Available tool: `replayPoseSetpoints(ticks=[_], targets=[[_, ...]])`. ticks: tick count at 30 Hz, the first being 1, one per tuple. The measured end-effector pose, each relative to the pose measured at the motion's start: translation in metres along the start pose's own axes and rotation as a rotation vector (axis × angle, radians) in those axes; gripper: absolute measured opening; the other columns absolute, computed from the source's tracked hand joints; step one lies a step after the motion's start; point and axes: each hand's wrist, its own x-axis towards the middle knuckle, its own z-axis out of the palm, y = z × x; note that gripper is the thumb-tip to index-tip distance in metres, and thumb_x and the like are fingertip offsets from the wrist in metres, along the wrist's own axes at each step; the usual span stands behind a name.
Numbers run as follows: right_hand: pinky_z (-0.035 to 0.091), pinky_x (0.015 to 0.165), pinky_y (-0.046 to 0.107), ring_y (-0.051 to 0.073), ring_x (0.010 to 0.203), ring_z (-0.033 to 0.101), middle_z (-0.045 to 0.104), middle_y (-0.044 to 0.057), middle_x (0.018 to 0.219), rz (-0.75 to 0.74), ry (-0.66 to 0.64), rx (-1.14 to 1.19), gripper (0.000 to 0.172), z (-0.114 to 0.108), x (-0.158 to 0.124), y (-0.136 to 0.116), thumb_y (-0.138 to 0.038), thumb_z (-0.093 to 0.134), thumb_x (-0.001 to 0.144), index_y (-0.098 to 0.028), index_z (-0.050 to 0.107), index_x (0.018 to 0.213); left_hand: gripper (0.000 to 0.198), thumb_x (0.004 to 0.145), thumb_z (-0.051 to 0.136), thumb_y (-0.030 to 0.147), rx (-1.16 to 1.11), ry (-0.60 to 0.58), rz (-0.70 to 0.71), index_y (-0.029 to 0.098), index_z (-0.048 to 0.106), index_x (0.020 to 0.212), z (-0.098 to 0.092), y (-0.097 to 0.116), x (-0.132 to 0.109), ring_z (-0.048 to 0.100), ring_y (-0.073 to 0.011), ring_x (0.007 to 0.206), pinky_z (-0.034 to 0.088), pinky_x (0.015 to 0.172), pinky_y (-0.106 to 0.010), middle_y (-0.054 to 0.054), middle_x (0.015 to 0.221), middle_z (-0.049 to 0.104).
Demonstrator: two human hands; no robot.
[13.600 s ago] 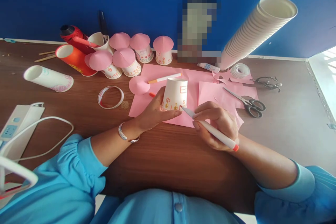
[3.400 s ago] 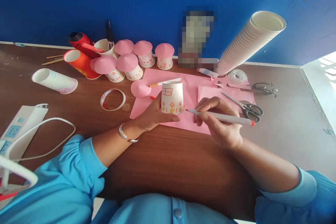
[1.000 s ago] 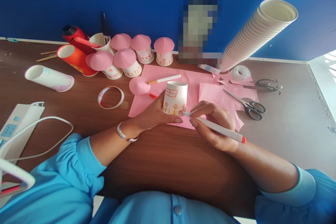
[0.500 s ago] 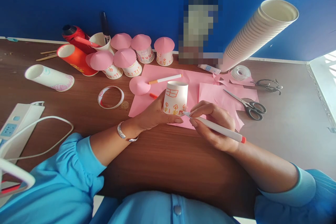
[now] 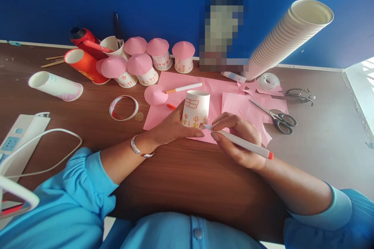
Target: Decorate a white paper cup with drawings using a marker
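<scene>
One white cup [image 5: 201, 109] sits clasped in my left hand [image 5: 172, 126] above the pink paper [image 5: 215, 103] while my right hand [image 5: 251, 134] pinches the marker [image 5: 245, 144] near its tip, short, light strokes best suiting the curved side.

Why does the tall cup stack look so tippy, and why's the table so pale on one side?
Head view: the tall stack of white paper cups leans outward, probably wide-lens stretching; head view: the brown wooden table pales at right, likely glare from the bright white patch beyond; head view: the white paper cup with orange drawings looks fairly sharp.
</scene>
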Motion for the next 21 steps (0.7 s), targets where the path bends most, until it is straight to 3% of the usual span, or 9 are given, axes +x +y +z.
replayPoseSetpoints(ticks=[21], targets=[[0.051,0.055,0.031,0.017,0.067,0.066,0.072,0.003,0.081,0.036,0.035,-0.011,0.009,0.0003,-0.0003,-0.0006,-0.016,0.068,0.097,-0.024,0.065,0.095,0.079,0.066,0.099,0.027,-0.036,0.006,0.012,0.026,0.054,0.131,-0.0002,-0.0018,-0.0005,0.073,-0.0305,0.114,0.059,0.086,-0.040,-0.007,0.117,0.073]])
